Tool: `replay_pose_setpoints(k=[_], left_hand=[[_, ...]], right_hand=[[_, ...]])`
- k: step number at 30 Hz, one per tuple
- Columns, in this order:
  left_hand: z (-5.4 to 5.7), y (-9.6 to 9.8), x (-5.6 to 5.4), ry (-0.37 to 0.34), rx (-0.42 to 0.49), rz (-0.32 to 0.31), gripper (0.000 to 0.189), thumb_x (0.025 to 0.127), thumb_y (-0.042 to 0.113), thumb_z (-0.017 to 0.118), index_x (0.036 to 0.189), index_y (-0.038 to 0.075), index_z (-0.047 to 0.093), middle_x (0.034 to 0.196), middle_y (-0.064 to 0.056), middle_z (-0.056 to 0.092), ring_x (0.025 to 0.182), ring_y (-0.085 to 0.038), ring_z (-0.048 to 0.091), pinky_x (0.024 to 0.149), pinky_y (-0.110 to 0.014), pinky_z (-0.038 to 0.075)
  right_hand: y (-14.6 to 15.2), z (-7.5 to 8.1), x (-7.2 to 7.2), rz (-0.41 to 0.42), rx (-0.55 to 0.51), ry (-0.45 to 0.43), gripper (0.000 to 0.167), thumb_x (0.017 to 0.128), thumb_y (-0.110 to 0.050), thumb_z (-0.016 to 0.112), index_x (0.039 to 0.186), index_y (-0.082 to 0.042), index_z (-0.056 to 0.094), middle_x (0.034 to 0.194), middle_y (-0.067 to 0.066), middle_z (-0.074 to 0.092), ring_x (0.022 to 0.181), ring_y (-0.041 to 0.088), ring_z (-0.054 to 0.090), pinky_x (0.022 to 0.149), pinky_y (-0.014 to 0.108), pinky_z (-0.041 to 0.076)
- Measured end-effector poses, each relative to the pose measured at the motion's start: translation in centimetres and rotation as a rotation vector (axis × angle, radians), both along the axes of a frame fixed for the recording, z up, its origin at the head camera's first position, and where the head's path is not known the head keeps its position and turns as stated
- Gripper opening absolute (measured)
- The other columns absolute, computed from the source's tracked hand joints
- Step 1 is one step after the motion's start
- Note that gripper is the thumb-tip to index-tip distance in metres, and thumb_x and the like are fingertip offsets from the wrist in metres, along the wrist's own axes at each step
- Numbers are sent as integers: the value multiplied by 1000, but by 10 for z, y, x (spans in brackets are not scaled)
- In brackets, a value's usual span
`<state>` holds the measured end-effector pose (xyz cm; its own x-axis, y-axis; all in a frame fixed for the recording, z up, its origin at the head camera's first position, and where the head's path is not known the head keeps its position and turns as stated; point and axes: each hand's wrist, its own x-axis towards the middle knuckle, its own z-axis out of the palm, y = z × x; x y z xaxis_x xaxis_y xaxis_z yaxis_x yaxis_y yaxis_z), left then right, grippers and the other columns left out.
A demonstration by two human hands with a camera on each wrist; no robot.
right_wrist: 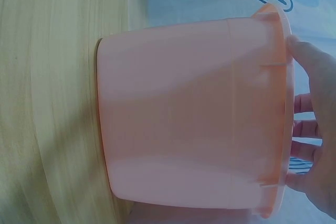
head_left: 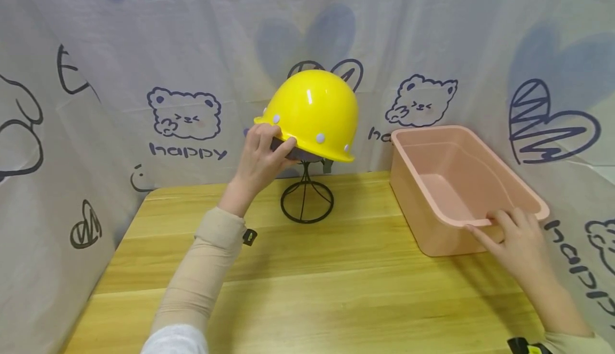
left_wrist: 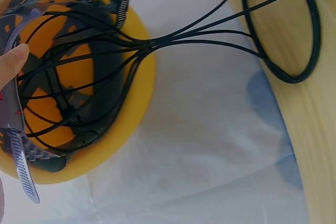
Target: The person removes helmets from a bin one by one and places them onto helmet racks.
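A yellow hard hat (head_left: 312,111) sits tilted over the top of a black wire stand (head_left: 306,202). My left hand (head_left: 263,151) grips the hat's brim at its left side. Inside the shell, the left wrist view shows the dark suspension straps (left_wrist: 107,85) and the wires of the stand running up into them. A grey slotted strap (left_wrist: 23,166) hangs near the left thumb. On the right stands a pink plastic bin (head_left: 408,199), and my right hand (head_left: 523,242) holds its near rim, fingers bent over the edge. Nothing shows inside the bin.
The wooden table (head_left: 307,290) carries the stand near its back edge and the bin at its right side. A white cloth (head_left: 192,33) with bear and heart drawings hangs behind and along both sides.
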<state>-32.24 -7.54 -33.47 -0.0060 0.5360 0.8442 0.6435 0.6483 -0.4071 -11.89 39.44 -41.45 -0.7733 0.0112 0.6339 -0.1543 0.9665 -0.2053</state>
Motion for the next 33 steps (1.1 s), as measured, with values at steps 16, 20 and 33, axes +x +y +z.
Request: replay_pose_setpoints(k=[16,20,33], left_hand=[[-24,0,6,-49,64,-2,64,69,36,88,111,17,44,106,-13,37,101,-31,38,86,-46,42],[-28,-6,11,-78,24,-39,63,70,31,87,118,19,48,111,-15,40,105,-33,39,88,-47,43],[-44,-25,24,-153,-94,-74,59,78,22,79,131,18,55,115,-19,50,108,-36,46,96,-50,46]], right_hand=[[0,1,0,-10,-32,-41,45,82,-40,74,97,-1,58,96,21,51,90,42,42,80,54,31],[0,1,1,-13,-38,-51,45,83,-41,74,97,-1,58,96,22,51,91,42,42,81,54,31],[2,-1,1,-25,-24,-57,48,84,-46,71,97,-2,58,94,21,50,90,43,42,81,55,31]])
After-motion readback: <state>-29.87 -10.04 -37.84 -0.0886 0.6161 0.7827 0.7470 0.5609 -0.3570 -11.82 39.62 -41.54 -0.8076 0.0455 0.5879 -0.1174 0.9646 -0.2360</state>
